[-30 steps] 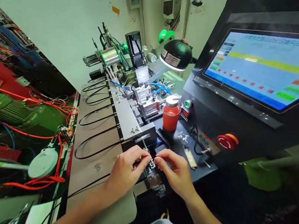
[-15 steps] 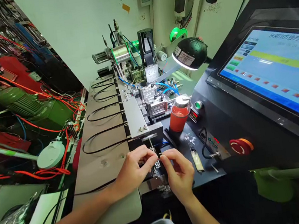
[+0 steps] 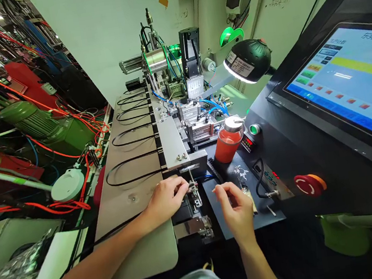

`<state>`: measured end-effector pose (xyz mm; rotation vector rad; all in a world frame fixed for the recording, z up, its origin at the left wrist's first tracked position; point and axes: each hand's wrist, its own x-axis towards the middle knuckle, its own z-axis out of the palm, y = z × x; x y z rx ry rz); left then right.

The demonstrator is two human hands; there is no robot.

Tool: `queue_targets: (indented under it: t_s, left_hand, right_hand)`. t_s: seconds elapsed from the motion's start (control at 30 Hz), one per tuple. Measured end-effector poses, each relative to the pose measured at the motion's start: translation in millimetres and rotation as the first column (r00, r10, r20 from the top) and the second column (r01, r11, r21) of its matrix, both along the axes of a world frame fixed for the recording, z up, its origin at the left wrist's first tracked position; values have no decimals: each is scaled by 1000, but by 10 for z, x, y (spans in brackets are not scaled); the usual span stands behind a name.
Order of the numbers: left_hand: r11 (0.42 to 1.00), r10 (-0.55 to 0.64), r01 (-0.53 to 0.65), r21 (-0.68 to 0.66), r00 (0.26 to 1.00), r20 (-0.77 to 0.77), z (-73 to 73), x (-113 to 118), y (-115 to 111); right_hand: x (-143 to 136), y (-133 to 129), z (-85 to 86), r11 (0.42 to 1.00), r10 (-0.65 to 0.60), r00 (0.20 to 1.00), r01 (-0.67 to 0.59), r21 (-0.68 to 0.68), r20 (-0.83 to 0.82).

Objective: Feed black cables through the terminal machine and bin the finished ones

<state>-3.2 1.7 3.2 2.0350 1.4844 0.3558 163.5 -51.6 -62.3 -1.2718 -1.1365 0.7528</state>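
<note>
My left hand (image 3: 169, 198) is closed in a pinch at the small metal clamp fixture (image 3: 195, 195) on the machine's front end. What its fingertips hold is hidden. A black cable (image 3: 116, 231) runs across the beige plate and passes out of sight beneath my left forearm. To the right of the fixture, my right hand (image 3: 235, 206) hovers over the dark work surface, thumb and forefinger pressed together. Anything between those tips is too small to name. Just behind the right hand lie small white scraps (image 3: 241, 172) and a pale yellow strip (image 3: 253, 206), partly covered by the hand.
Looped black cables (image 3: 133, 159) lie along the beige plate (image 3: 149, 266). A red jar (image 3: 226, 146) with a metal lid stands beyond my right hand, below a lit lamp (image 3: 249, 61). At right are a red emergency stop button (image 3: 309, 185) and a touchscreen (image 3: 364, 66).
My right hand has moved right, away from my left hand and the fixture. The left hand stays pinched at the fixture. The camera view has shifted slightly.
</note>
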Motion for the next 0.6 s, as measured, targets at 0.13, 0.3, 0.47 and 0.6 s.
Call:
queue_targets:
  t_s: [0.13,0.3,0.47,0.6]
  left_hand:
    - [1000,-5,4,-13,997,-77,-31,5,19]
    - [1000,-10,9,-6,994,-112,-33,20,17]
    - [1000,-3,0,-20,990,-138,-6,64,36]
    - [1000,-16,13,-22,989,-148,4,101,53]
  right_hand:
    - [37,13,-35,999,-32,999,33,-38,16]
    - [8,24,-93,998,1,1000,0,-62,12]
    - [12,105,-116,985,147,989,-145,-94,22]
    - [-44,266,-126,951,297,954,-293,-102,30]
